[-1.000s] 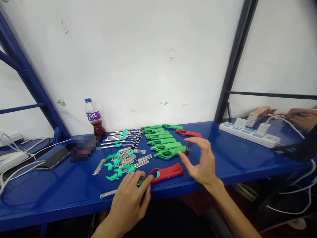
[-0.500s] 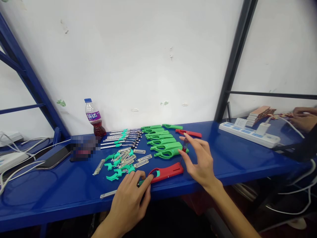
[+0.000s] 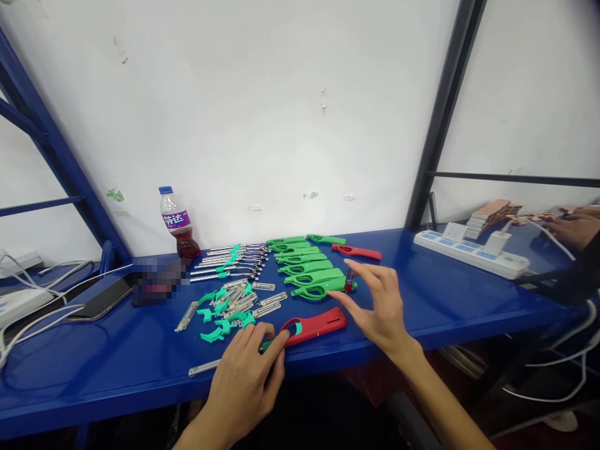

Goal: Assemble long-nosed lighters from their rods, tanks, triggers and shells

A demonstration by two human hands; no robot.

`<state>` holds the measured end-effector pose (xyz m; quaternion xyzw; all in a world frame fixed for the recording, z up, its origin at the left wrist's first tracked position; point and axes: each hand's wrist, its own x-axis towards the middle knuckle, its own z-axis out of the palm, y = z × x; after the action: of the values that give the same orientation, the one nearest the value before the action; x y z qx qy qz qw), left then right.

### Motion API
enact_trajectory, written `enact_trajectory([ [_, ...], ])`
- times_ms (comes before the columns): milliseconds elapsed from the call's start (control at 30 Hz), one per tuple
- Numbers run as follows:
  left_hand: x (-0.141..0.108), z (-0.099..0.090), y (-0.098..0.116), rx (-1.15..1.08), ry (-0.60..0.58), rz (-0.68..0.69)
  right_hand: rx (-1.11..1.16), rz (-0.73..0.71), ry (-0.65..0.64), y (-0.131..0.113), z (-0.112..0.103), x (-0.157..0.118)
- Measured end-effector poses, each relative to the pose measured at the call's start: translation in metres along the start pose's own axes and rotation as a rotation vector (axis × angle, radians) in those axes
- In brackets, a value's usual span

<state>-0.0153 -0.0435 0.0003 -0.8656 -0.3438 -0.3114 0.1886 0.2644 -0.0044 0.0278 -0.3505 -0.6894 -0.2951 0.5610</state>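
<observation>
A red lighter casing (image 3: 316, 325) with a teal trigger lies near the front edge of the table. My left hand (image 3: 250, 369) is closed around its left end, a dark green part showing under the fingers and a metal tube (image 3: 204, 367) sticking out to the left. On the casing's right end stands a small screwdriver (image 3: 350, 281) with a clear red handle, nearly upright. My right hand (image 3: 382, 306) has thumb and index finger loosely about that handle, the other fingers bent. Its tip is too small to make out.
Green lighter casings (image 3: 316, 275) lie in a row behind, with another red casing (image 3: 359, 252). To their left are metal tubes with wires (image 3: 225, 265), clear fuel tanks (image 3: 241, 303) and teal triggers (image 3: 213, 336). A bottle (image 3: 180, 228), phone (image 3: 100, 300) and power strip (image 3: 473, 253) stand farther out. A co-worker's hand (image 3: 574, 228) shows at right.
My right thumb and index finger have shifted slightly left and spread a little around the screwdriver handle. My left hand and the red casing have stayed in place. The co-worker's hand has moved.
</observation>
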Motion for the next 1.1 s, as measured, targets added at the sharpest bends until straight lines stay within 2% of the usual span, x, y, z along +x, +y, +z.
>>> enact_trajectory([
  [100, -0.0003, 0.0004, -0.0002, -0.006, -0.003, -0.001, 0.029, -0.014, -0.023, -0.0011, 0.001, -0.0002],
  [467, 0.0, -0.0006, 0.0005, -0.003, 0.006, -0.003, 0.172, 0.099, -0.091, -0.0029, 0.0005, -0.0017],
  [600, 0.0, -0.0006, 0.0006, -0.007, 0.007, -0.003, 0.144, 0.058, -0.04, -0.0009, 0.0004, -0.0019],
  [700, 0.0002, -0.0006, 0.0008, 0.001, 0.006, -0.001, 0.103, 0.085, -0.02, 0.0005, 0.0011, -0.003],
  [833, 0.0001, -0.0002, 0.0005, 0.004, -0.002, -0.004, 0.151, 0.098, -0.079, 0.0006, 0.0022, -0.0031],
  [1100, 0.0001, -0.0003, 0.0003, 0.003, 0.0, 0.0, 0.229, 0.122, -0.116, -0.0019, -0.0005, -0.0004],
])
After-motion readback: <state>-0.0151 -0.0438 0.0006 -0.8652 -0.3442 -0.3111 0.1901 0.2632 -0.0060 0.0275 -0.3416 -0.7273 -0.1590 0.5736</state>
